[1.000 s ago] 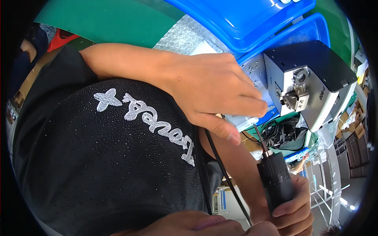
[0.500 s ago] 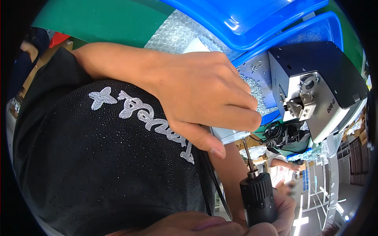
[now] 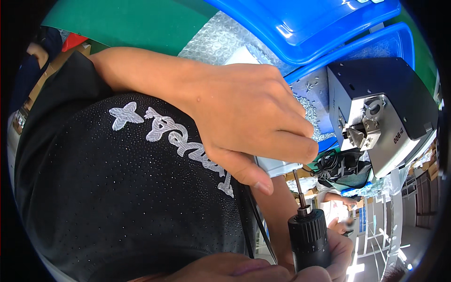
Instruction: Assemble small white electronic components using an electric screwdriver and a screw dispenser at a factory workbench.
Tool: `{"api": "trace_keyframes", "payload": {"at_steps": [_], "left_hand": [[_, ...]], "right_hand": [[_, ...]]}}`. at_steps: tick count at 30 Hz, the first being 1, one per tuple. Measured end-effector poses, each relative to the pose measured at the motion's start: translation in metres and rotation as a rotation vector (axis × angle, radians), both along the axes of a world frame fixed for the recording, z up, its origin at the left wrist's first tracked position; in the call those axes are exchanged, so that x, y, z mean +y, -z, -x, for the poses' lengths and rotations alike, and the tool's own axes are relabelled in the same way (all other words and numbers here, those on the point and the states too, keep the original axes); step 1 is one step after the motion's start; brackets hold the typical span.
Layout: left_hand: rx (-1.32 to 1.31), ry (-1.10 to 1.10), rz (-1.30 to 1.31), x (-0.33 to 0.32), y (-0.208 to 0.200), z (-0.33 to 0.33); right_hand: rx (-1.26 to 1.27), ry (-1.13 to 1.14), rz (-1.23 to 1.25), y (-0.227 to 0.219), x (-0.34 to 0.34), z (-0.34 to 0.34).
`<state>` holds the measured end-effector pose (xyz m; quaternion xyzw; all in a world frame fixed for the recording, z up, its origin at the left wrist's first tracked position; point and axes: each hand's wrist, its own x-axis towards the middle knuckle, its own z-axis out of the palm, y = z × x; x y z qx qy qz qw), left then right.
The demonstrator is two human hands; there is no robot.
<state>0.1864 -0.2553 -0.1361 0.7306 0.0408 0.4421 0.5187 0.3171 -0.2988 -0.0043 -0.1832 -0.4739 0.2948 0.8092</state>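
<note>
My left hand reaches in from the left, its back toward the view. Its fingers and thumb close around a pale grey, flat-sided part, most of which the hand covers. At the lower right, my right hand grips a black electric screwdriver by its body. The driver's thin metal bit points up at the edge of the grey part. Its tip meets that edge or sits very near it; whether a screw is on it cannot be made out.
A dark screw feeder with a metal front stands at the right. Beside it, many small silver screws lie in a tray. Blue bins, bubble wrap and a green table fill the top. Coiled black cable lies below the feeder.
The whole view has shifted slightly, so bins and feeder appear a little lower and to the right. Both hands keep their grips, and the bit stays at the part's edge.
</note>
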Motion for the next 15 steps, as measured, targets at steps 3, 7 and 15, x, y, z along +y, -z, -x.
{"api": "trace_keyframes", "payload": {"at_steps": [3, 7, 15], "left_hand": [[-0.012, 0.004, 0.001, 0.001, -0.001, 0.002], [-0.028, 0.050, -0.012, 0.006, -0.001, 0.005], [0.223, 0.047, -0.491, 0.033, -0.049, 0.047]], "right_hand": [[0.031, 0.098, -0.105, 0.001, 0.001, 0.008], [0.026, 0.170, -0.104, -0.007, -0.002, 0.017], [0.051, 0.026, 0.287, 0.007, -0.070, -0.044]]}}
